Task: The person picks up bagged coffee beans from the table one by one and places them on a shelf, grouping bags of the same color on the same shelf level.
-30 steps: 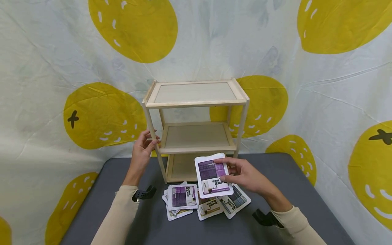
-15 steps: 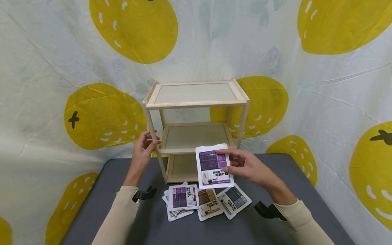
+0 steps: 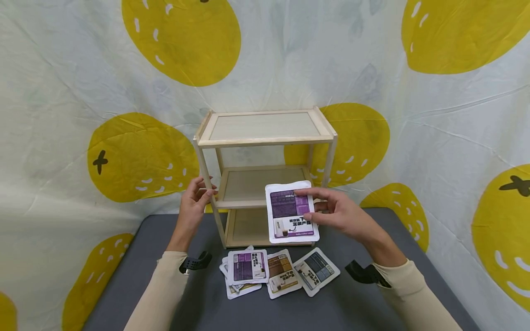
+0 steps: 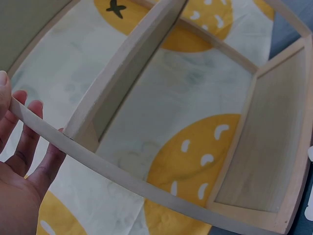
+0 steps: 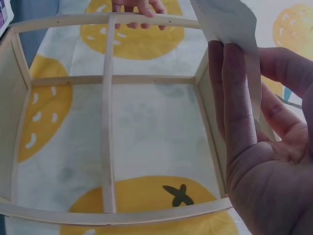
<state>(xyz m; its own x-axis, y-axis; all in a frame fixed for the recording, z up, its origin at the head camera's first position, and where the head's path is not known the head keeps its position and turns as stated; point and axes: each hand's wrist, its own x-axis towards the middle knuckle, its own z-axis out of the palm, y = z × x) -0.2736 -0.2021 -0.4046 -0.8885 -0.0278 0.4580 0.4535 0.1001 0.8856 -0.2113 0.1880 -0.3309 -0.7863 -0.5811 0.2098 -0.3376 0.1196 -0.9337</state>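
Note:
My right hand (image 3: 345, 215) pinches the right edge of a flat white-and-purple coffee packet (image 3: 287, 215) between thumb and fingers. It holds the packet raised in front of the shelf's middle and lower boards. In the right wrist view, the packet's pale back (image 5: 230, 22) shows above my fingers. A three-tier wooden shelf (image 3: 265, 126) stands behind it. My left hand (image 3: 191, 202) holds the shelf's left front post near the middle board; in the left wrist view the thumb and fingers lie on opposite sides of the post (image 4: 122, 177).
Below the shelf, on the dark grey table (image 3: 198, 303), lies a small pile topped by a purple packet (image 3: 248, 266). Next to it are a brown packet (image 3: 283, 273) and a blue-grey packet (image 3: 316, 271). A fabric backdrop with yellow fruit (image 3: 141, 156) hangs close behind the shelf.
My right hand has lifted the purple packet upward, away from the packets on the table, and the brown one is now fully uncovered. My left hand stays on the post.

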